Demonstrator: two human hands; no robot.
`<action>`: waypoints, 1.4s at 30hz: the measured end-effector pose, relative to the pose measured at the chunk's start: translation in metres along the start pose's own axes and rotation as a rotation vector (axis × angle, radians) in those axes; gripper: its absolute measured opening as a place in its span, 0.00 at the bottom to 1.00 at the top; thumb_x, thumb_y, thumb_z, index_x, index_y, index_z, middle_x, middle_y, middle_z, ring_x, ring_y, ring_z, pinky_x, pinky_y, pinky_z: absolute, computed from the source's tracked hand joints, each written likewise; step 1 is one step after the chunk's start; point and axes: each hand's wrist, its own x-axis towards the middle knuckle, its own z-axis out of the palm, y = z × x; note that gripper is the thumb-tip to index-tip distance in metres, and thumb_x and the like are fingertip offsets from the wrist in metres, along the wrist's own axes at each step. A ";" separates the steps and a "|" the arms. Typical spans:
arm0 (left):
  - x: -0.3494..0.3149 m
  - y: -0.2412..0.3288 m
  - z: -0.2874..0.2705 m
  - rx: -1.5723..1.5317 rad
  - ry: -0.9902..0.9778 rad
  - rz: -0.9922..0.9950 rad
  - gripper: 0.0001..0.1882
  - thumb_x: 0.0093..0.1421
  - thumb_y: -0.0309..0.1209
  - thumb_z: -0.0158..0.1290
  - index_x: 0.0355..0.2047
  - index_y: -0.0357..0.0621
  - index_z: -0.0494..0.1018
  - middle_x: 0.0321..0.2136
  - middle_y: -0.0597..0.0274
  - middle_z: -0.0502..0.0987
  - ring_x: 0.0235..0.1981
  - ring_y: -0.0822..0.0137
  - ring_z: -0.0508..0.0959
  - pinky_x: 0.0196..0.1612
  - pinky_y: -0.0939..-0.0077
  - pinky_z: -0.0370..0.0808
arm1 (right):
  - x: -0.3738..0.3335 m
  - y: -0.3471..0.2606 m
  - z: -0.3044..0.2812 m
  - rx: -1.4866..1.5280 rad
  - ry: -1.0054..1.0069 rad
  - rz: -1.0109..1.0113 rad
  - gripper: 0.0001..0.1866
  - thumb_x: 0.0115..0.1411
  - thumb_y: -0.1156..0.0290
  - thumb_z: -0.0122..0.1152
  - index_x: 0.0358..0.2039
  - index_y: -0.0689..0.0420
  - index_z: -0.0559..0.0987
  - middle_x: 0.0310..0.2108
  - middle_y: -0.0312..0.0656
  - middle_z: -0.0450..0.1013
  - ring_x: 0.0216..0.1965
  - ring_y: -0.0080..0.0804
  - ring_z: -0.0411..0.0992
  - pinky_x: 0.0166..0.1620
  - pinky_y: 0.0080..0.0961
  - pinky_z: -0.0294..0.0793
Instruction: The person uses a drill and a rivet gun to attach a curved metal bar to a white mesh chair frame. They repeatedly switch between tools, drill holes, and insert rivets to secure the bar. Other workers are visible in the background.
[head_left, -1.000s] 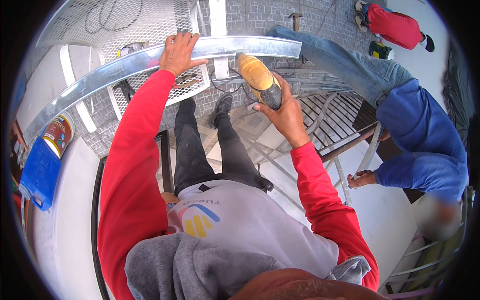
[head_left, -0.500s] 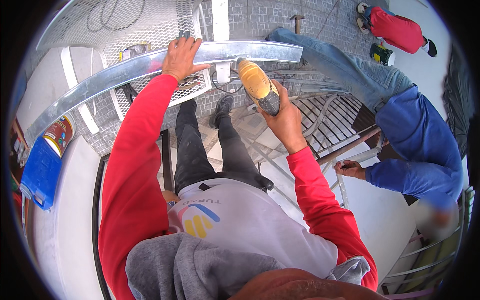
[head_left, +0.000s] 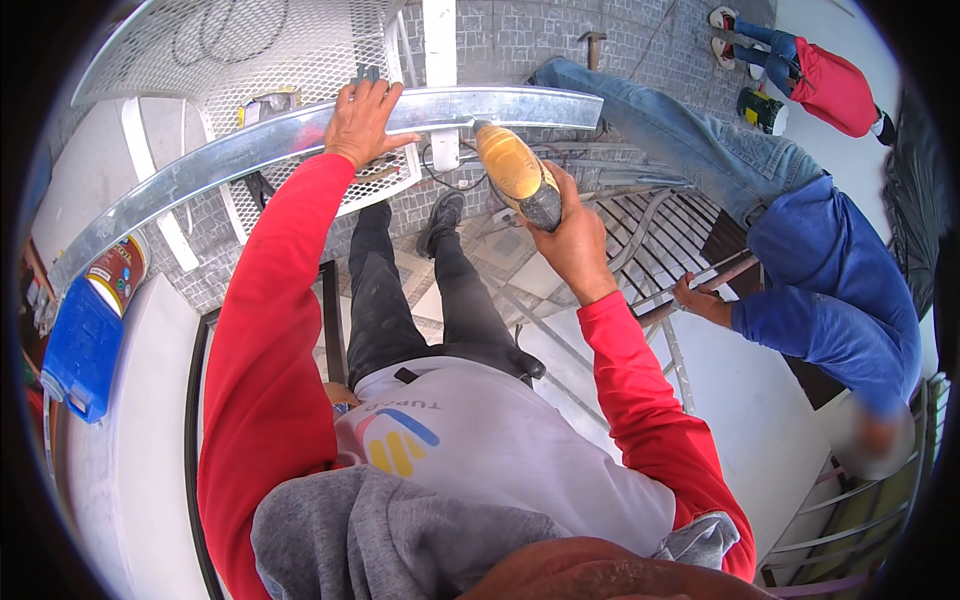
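Left hand (head_left: 366, 125) lies spread across a silvery metal bar (head_left: 520, 106). Right hand (head_left: 572, 240) wraps around a yellow-and-black drill (head_left: 512, 165), its nose at the bar's edge.

One left hand (head_left: 364, 125) and one right hand (head_left: 577, 240) of the wearer, at eleven and two o'clock; one drill (head_left: 520, 175) at twelve; one metal channel (head_left: 250, 152) from nine to one; one hammer (head_left: 594, 50) at one; one blue jug (head_left: 84, 348), one brown tub (head_left: 116, 270) at nine; one bucket (head_left: 762, 111) and two co-workers (head_left: 835, 270) between two and three
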 end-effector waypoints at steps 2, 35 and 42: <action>0.000 0.000 0.000 -0.011 -0.005 0.000 0.51 0.53 0.72 0.56 0.64 0.46 0.68 0.50 0.59 0.71 0.54 0.59 0.70 0.62 0.55 0.62 | 0.000 -0.001 -0.001 -0.055 -0.030 0.008 0.41 0.54 0.65 0.78 0.66 0.45 0.67 0.44 0.53 0.82 0.44 0.58 0.80 0.44 0.45 0.80; -0.002 0.000 0.006 -0.013 0.044 -0.009 0.50 0.52 0.71 0.58 0.64 0.48 0.68 0.51 0.61 0.71 0.55 0.60 0.69 0.64 0.53 0.62 | 0.019 -0.001 -0.011 -0.052 -0.087 -0.005 0.45 0.51 0.67 0.79 0.67 0.46 0.66 0.48 0.52 0.81 0.48 0.57 0.79 0.48 0.44 0.80; -0.001 0.002 0.004 0.099 0.006 -0.020 0.51 0.53 0.76 0.52 0.66 0.52 0.67 0.52 0.64 0.72 0.56 0.62 0.70 0.64 0.55 0.63 | 0.022 0.007 -0.014 -0.115 -0.095 -0.021 0.45 0.51 0.66 0.80 0.67 0.46 0.66 0.48 0.52 0.81 0.47 0.58 0.79 0.47 0.45 0.80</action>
